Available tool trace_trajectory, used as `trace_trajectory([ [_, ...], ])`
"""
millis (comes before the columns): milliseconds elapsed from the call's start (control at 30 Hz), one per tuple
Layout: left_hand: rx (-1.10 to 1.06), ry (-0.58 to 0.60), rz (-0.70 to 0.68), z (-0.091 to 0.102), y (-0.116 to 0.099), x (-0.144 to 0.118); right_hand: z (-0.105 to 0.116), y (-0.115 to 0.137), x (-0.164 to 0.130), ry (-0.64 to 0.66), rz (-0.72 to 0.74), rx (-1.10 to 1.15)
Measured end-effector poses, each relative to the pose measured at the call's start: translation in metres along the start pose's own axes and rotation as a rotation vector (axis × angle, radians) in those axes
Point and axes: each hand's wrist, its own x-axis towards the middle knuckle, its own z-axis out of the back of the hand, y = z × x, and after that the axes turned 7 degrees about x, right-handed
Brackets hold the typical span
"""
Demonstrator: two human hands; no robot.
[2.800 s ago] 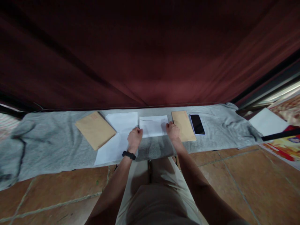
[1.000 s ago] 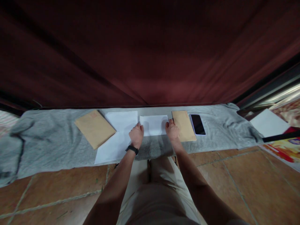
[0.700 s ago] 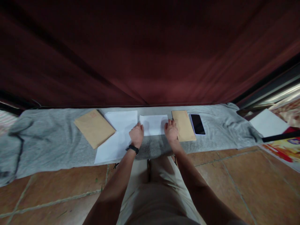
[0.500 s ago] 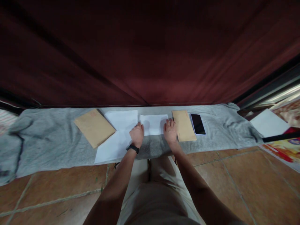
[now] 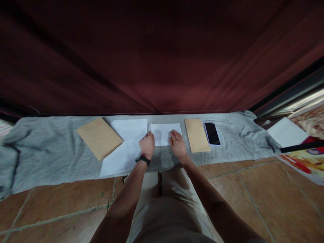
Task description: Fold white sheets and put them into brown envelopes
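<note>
A folded white sheet point(image 5: 163, 132) lies on a grey cloth point(image 5: 50, 158) in front of me. My left hand point(image 5: 147, 145), with a black band at the wrist, rests on the sheet's left edge, fingers loosely curled. My right hand point(image 5: 177, 145) lies flat on the sheet's right part, fingers spread. Neither hand lifts the paper. A larger white sheet point(image 5: 124, 145) lies just left of my left hand. A narrow brown envelope point(image 5: 196, 135) lies right of my right hand, apart from it.
A wider brown envelope point(image 5: 99, 137) lies at the left on the cloth. A dark phone point(image 5: 212, 133) sits beside the narrow envelope. More white paper point(image 5: 287, 131) and a colourful print point(image 5: 306, 162) lie far right. A dark red curtain point(image 5: 162, 57) hangs behind. Tiled floor lies below.
My right hand has slid left from the sheet's right edge onto the sheet and flattened. My left hand has stayed at the left edge.
</note>
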Motion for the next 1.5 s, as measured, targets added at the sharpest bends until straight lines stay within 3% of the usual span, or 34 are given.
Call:
trace_trajectory([
  [367,0.005,-0.011,0.022,-0.001,0.0,-0.001,0.002,0.003,0.0,0.003,-0.022,-0.004],
  [500,0.002,-0.107,0.008,-0.001,0.001,-0.005,0.002,0.004,0.0,0.0,-0.021,-0.005],
  [633,-0.041,-0.2,-0.192,-0.008,-0.008,-0.016,0.0,0.003,0.0,-0.01,-0.017,-0.004],
  [733,-0.126,-0.204,-0.404,-0.022,-0.02,-0.026,0.0,0.002,0.0,-0.015,-0.009,0.005],
  [800,-0.143,-0.177,-0.458,-0.032,-0.026,-0.032,0.0,0.001,-0.001,-0.015,-0.007,0.006],
  [1033,-0.087,-0.116,-0.451,-0.047,-0.028,-0.039,-0.003,0.006,0.009,-0.012,-0.047,0.082],
  [1267,-0.011,-0.085,-0.521,-0.047,-0.026,-0.041,-0.019,0.031,0.025,0.097,0.087,0.132],
  [1500,-0.088,-0.138,-0.449,-0.051,-0.028,-0.041,-0.005,0.008,0.018,0.106,0.055,0.024],
])
